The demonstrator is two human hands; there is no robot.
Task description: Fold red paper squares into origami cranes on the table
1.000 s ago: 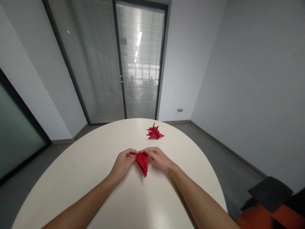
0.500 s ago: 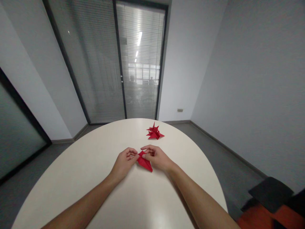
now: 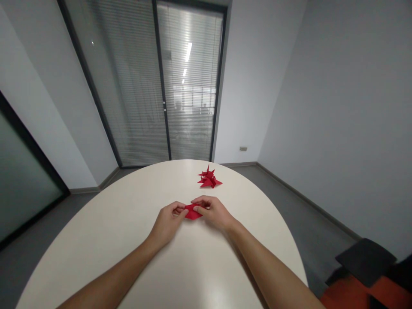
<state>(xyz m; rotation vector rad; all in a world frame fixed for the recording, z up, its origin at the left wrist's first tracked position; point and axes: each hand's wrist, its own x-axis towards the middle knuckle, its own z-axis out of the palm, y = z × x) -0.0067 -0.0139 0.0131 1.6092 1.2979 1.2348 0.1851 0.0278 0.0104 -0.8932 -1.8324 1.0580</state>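
Observation:
A folded piece of red paper (image 3: 193,213) is held between both hands, just above or on the table; which of the two I cannot tell. My left hand (image 3: 169,218) pinches its left end between thumb and curled fingers. On the other side, my right hand (image 3: 214,211) grips the right end, its thumb lying across the near face. Parts of the paper are hidden behind the fingers. Farther back stands a small cluster of red origami cranes (image 3: 209,179), touched by neither hand.
The round, cream table (image 3: 106,240) fills the lower middle. An orange and black chair (image 3: 363,274) stands at the lower right. Behind the table are a glass door with blinds (image 3: 193,128), pale walls and a wall socket (image 3: 243,149).
The pointed flap of red paper that hung toward me no longer shows; the paper now looks shorter and wider. Both hands have shifted only slightly. The cranes have stayed put.

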